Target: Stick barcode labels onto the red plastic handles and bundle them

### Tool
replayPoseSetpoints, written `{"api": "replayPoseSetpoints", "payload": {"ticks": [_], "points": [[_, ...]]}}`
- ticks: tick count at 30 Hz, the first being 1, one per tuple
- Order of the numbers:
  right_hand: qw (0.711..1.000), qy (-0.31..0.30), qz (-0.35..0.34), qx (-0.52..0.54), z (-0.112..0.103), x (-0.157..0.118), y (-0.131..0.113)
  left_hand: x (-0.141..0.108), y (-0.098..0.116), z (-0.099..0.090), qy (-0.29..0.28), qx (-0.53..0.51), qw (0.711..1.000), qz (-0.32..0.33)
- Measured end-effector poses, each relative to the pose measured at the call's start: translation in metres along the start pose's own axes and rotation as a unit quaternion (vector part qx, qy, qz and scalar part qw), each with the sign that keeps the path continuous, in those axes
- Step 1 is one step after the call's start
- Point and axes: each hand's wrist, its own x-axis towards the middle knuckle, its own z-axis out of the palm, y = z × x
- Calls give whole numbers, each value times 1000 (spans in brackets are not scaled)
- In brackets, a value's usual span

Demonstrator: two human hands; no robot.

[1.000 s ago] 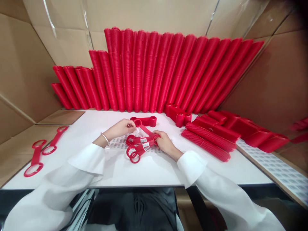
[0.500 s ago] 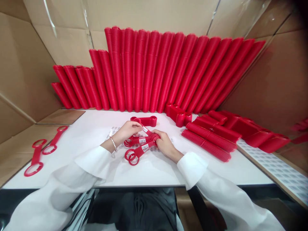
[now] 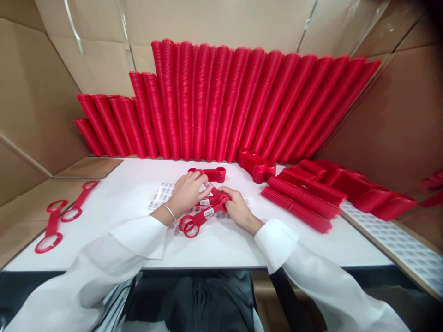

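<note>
My right hand (image 3: 238,208) grips several flat red plastic pieces by their stacked ring ends, fanned out to the left. Each has a ring at its free end, and small white barcode labels show on them; the lowest red piece (image 3: 198,219) is plainest. My left hand (image 3: 187,192), with a bangle at the wrist, is bent over the uppermost piece of the fan, thumb by its label (image 3: 208,185). That hand hides the far rings. Under the hands lies a sheet of printed labels (image 3: 159,193). Just behind is a short red stack (image 3: 216,174) of the same kind.
Tall red stacks (image 3: 200,101) lean against the cardboard wall (image 3: 221,20) at the back. Bundled red stacks (image 3: 299,207) lie on the right, near another label sheet (image 3: 398,246). Two loose red pieces (image 3: 52,226) rest at the left of the white table (image 3: 114,203).
My left hand has moved slightly right and turned over the uppermost piece, covering more of the fan's ring ends. The right hand keeps its hold in the same place.
</note>
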Motion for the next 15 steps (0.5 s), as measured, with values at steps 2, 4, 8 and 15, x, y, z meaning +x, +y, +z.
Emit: {"api": "replayPoseSetpoints", "payload": {"ticks": [2,4,8,15], "points": [[1000,1,6,15,0,-1,-2,0,1,-1,29,46,998,-3],[999,5,12,30,0,-1,-4,1,0,0,49,60,997,-31],[999,7,24,41,2,-1,-5,3,-5,2,50,62,994,-74],[999,32,17,35,1,1,3,5,-25,1,6,-48,997,-63]]}}
